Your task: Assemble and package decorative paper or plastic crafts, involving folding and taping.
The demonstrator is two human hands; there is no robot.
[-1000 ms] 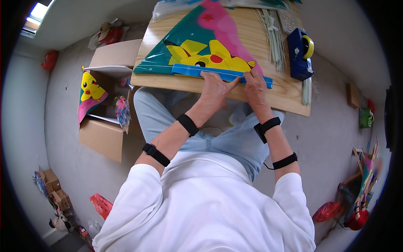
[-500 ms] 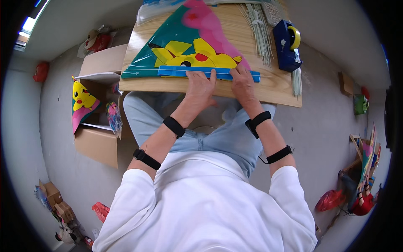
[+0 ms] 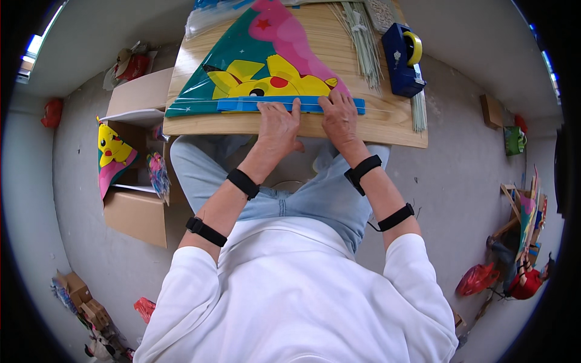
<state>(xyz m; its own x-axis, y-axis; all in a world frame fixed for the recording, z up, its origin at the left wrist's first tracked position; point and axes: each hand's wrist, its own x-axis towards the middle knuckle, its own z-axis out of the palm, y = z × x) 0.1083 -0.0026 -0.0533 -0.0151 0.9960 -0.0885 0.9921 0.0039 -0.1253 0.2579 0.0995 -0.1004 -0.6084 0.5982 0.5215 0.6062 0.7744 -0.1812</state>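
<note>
A triangular kite sheet (image 3: 239, 78) in green and pink, with a yellow cartoon figure, lies on the wooden table (image 3: 242, 125). Along its near edge runs a flat blue strip (image 3: 311, 104), and a thin pale line crosses it lengthwise. My left hand (image 3: 279, 126) rests its bent fingertips on the strip's middle, index finger apart and thumb stretched away below the table edge. To its right, my right hand (image 3: 341, 121) has its fingers bunched at the strip near its right end. What lies under those fingertips is hidden.
A blue tape dispenser (image 3: 399, 63) with yellow tape stands at the table's right, beside a bundle of thin sticks (image 3: 363, 45). Clear plastic bags (image 3: 212, 21) lie at the far left. An open cardboard box (image 3: 136, 209) stands left of the table. Another person (image 3: 526, 281) sits far right.
The whole view has shifted slightly, with the table appearing a little further left. Both hands stay at the blue strip, and the left fingers are slightly rearranged on it.
</note>
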